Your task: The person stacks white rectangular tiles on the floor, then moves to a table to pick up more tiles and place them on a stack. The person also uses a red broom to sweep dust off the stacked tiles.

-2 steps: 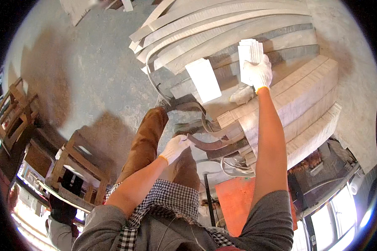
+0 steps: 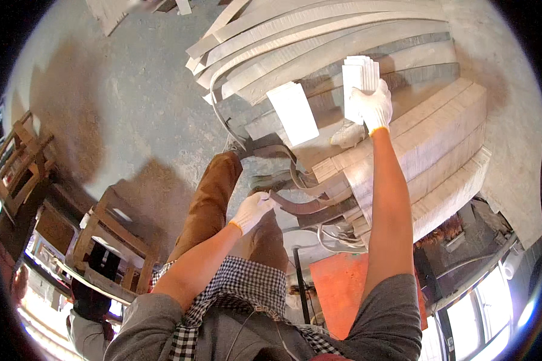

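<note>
My right hand [image 2: 374, 107], in a white glove with a yellow cuff edge, is closed around the near end of a stack of white rectangular pieces [image 2: 353, 72]. The thumb lies over their face, and their far ends are slightly stepped. A second white rectangular piece or stack [image 2: 293, 114] lies to its left on the strips. My left hand [image 2: 253, 210], gloved alike, is held low over my legs with its fingers curled closed. The end of a grey-brown curved strip [image 2: 298, 207] meets its fingertips; whether they grip it cannot be told.
Long pale strips [image 2: 319, 45] lie in layers beyond my hands. Bundled strips [image 2: 421, 144] are piled at the right. An orange panel [image 2: 338, 289] stands near my right side. Wooden frames [image 2: 111, 240] stand at the left, and a person [image 2: 87, 325] is at lower left.
</note>
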`<state>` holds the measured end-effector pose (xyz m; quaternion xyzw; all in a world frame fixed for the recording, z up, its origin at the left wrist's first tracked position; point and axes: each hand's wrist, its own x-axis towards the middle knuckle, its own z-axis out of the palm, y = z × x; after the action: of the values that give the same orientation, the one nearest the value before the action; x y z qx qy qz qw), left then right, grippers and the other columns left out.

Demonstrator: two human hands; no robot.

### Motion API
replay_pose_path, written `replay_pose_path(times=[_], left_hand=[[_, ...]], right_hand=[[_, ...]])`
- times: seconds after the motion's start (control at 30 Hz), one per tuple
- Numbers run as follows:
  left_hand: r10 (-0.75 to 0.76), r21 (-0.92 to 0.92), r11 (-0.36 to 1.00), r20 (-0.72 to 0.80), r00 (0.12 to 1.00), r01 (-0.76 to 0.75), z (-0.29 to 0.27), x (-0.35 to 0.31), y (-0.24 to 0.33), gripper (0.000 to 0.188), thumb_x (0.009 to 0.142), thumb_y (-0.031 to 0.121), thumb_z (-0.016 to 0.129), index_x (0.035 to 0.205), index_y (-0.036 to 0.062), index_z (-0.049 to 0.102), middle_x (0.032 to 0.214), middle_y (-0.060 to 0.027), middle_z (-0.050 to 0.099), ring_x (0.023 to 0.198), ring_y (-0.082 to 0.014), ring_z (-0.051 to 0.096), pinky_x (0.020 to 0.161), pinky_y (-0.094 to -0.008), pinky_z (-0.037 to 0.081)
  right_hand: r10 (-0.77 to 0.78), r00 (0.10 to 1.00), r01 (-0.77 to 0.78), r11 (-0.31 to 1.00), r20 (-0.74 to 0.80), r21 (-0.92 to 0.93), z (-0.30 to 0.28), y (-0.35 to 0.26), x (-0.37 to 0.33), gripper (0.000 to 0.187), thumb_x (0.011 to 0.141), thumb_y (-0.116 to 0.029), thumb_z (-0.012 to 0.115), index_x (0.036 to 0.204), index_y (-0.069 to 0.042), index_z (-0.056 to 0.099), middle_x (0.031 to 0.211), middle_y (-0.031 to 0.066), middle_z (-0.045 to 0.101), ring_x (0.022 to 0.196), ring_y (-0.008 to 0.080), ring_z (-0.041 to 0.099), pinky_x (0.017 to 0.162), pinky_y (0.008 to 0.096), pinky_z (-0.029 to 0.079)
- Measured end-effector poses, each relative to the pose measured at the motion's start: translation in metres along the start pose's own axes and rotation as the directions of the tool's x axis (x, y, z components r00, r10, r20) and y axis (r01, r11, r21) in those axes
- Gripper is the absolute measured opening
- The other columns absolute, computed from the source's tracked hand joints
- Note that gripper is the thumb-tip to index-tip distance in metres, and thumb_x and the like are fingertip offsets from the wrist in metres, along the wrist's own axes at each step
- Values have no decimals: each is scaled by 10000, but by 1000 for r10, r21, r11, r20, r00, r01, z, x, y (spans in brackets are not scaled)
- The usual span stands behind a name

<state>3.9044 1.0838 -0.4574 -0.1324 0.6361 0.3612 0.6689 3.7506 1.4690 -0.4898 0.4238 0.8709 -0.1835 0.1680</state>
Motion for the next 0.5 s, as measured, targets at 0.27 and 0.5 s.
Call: replay_pose_path(times=[0.27, 0.5], left_hand=[[-23, -59, 998, -14, 1000, 23, 3, 1, -2, 559, 943, 307, 626, 1339, -73, 519, 1289, -185, 616, 1133, -236, 605, 985, -330, 462], [-24, -48, 999, -26, 999, 23, 4, 4, -8, 537, 943, 281, 628, 1335, -72, 523, 1200, -152, 641, 994, -186, 613, 902, -307, 490]], right_hand=[[-261, 956, 160, 843, 130, 514, -10, 9, -89, 791, 692, -331, 836, 1318, 31, 515, 1260, 263, 588, 1172, 333, 588, 980, 394, 465], [-381, 822, 87, 818, 423, 569, 13, -30, -109, 820, 684, -319, 826, 1362, 2, 494, 1286, 202, 595, 1222, 276, 556, 1029, 366, 435]])
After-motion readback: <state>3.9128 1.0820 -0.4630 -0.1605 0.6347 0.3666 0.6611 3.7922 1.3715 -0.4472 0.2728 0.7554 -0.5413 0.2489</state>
